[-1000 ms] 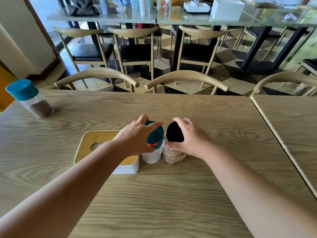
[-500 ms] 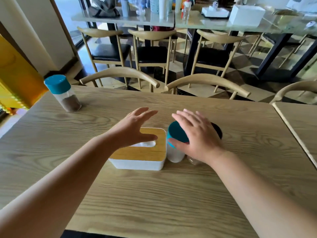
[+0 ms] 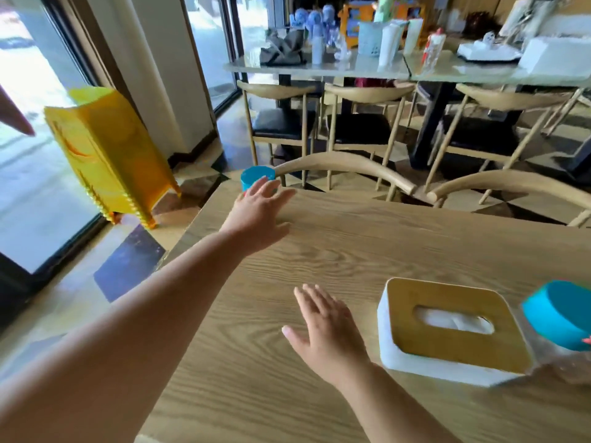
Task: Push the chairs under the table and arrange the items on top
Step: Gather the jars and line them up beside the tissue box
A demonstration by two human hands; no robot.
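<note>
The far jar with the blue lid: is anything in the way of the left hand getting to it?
No, nothing visible blocks it. The left hand is open, its fingertips right at the far jar near the table corner. The tissue box sits off to the right, well out of the path.

Left of the left hand, out on the floor, a yellow plastic stand leans at a tilt beside the glass door, with a cream pillar behind it and dark and pale floor tiles nearer. Well beyond that hand and to its right stands a glass-topped far table carrying a dark crumpled cloth, a pale blue basket, a clear bottle with a red cap and a white box. Black-seated chairs stand along that table's near edge.
</note>
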